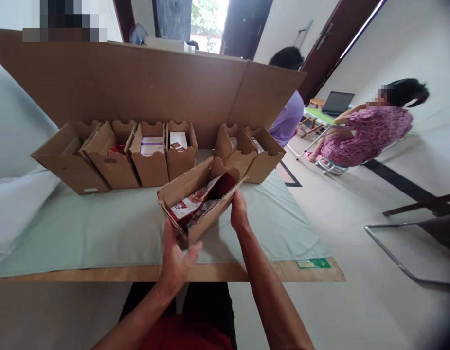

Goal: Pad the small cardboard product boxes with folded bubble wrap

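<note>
An open-topped cardboard box (pixel 212 216) is held at a slant above the front of the table, between my two hands. My left hand (pixel 175 260) grips its near left corner, with the thumb reaching across the near end. My right hand (pixel 240 214) is closed on its far right side; part of the fingers is hidden behind the cardboard. Inside lies a red and white printed packet (pixel 191 201), and beside it a greyish, crinkled packet (pixel 202 211) that I cannot make out well.
Several similar boxes stand in a row behind, including one with white cartons (pixel 152 146) and one at the right (pixel 263 163). A gap splits the row. Behind rises a tall cardboard panel (pixel 148 82). Pale green cloth (pixel 111 233) covers the table. Other people sit right, one near a laptop (pixel 337 104).
</note>
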The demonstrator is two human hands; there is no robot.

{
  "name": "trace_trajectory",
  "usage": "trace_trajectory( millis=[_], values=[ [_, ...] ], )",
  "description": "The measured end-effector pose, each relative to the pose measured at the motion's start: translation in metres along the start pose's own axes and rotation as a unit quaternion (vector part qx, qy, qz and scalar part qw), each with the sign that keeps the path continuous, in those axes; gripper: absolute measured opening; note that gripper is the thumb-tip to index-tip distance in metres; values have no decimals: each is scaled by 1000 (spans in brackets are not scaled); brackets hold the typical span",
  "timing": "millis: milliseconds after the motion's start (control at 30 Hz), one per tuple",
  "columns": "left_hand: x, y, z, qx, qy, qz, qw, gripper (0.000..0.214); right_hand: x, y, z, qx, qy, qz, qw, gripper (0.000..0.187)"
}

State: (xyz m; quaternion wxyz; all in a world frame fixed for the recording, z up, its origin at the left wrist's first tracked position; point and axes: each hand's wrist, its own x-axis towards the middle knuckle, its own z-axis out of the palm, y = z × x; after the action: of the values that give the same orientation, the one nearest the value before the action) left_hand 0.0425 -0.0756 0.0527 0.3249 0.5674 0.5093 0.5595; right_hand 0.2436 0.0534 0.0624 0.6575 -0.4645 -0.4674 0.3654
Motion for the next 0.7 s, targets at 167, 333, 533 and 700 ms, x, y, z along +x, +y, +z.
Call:
trace_trajectory(
  millis=[167, 333, 533, 700],
  values=[
    [76, -6, 5, -23, 13, 36, 999, 88, -9, -12, -1, -38, 77, -35, 996, 58],
    [133, -33, 21, -53, -57, 24, 997, 91, 7, -13, -1, -106, 120, -15, 987, 53],
    [154, -55, 32, -80, -82, 7, 993, 91, 17, -7, -6, -139, 118, -15, 983, 47],
    [168, -55, 31, -74, -80, 38, 993, 84, 6, -3, -13, -167, 133, -27, 977, 54]
  ],
)
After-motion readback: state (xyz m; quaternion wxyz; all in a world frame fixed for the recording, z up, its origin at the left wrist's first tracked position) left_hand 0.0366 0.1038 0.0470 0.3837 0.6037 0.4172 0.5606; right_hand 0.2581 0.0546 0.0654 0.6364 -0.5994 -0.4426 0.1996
